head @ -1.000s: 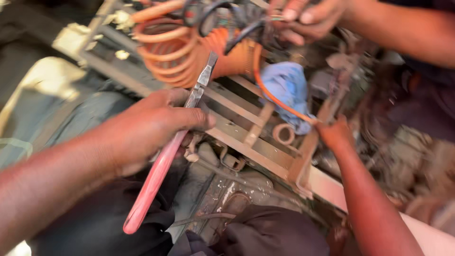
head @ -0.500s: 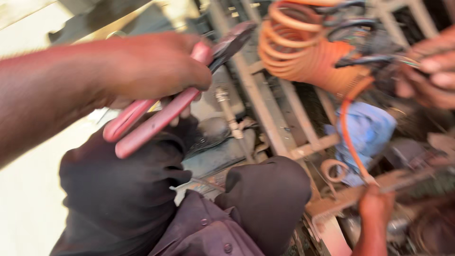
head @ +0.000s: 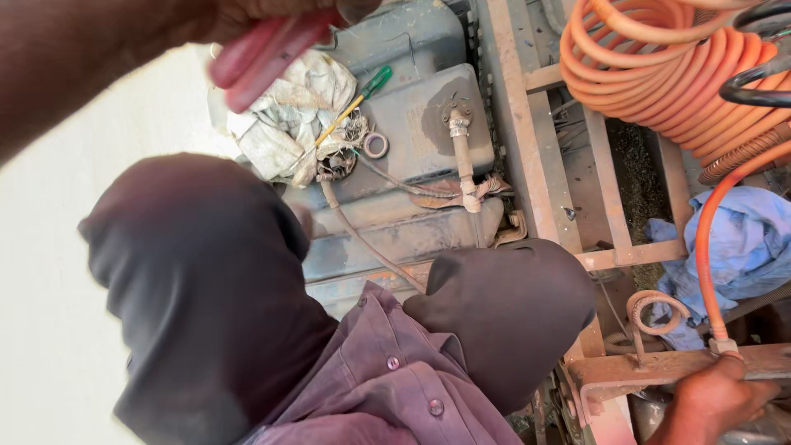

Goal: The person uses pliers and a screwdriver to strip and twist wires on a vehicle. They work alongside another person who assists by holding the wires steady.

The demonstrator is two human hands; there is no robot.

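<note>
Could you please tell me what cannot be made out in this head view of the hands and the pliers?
- Left hand: blurred, cut off by the top edge.
- Pliers: only blurred pink handles show; the head is hidden.
- Right hand: cut off by the bottom edge; what it grips is unclear.
- Orange hose: coil cut off at the top right.

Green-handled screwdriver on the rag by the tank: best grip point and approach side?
Grip the green handle, probably coming from above and the upper right. The screwdriver lies tilted, handle end raised and free over the grey tank, while its tip end is buried in the crumpled rag and wire clutter. The left hand already holds red-handled pliers.
</note>
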